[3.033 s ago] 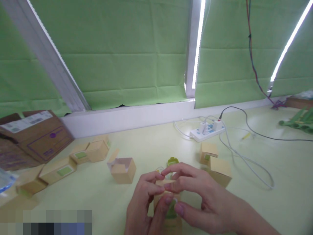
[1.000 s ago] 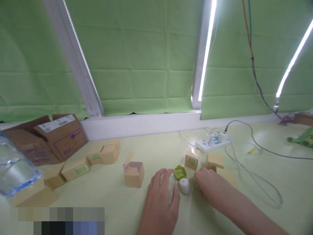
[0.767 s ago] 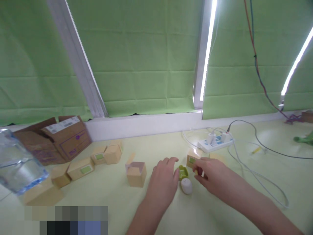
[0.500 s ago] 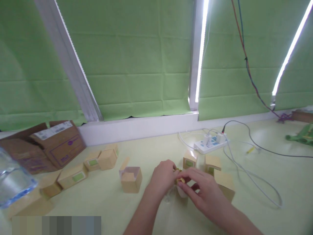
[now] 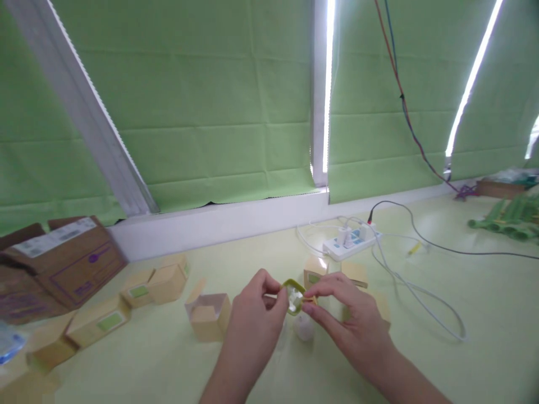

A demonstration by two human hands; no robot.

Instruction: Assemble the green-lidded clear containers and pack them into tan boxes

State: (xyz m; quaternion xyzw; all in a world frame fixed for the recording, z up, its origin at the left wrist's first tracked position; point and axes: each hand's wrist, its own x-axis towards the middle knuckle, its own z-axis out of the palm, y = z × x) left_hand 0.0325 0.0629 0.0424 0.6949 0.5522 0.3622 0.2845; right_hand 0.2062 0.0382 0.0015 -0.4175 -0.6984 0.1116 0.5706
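Observation:
My left hand [image 5: 260, 310] pinches the side of a small green-rimmed dish or lid [image 5: 292, 283], tipped so that its whitish inside shows. Between the thumb and fingertips of my right hand [image 5: 352, 314] is a small yellow-brown piece [image 5: 310, 300], up against the dish's right side. Its exact kind is too small to tell. Just below both hands, a rounded white object [image 5: 304, 327] stands on the table. An open cardboard box [image 5: 208, 325] with its flap raised is left of my left hand.
Several small cardboard boxes [image 5: 101, 322] with green labels line the left side, before a large brown carton [image 5: 80, 269]. More small boxes [image 5: 315, 270] stand behind my right hand. A power strip [image 5: 351, 244] with trailing cables lies further back; green tubes [image 5: 505, 221] are far right.
The view has swung right. My left hand has turned, bringing the green-rimmed dish into sight, and the white object below shows more. My right hand still pinches the yellow-brown piece.

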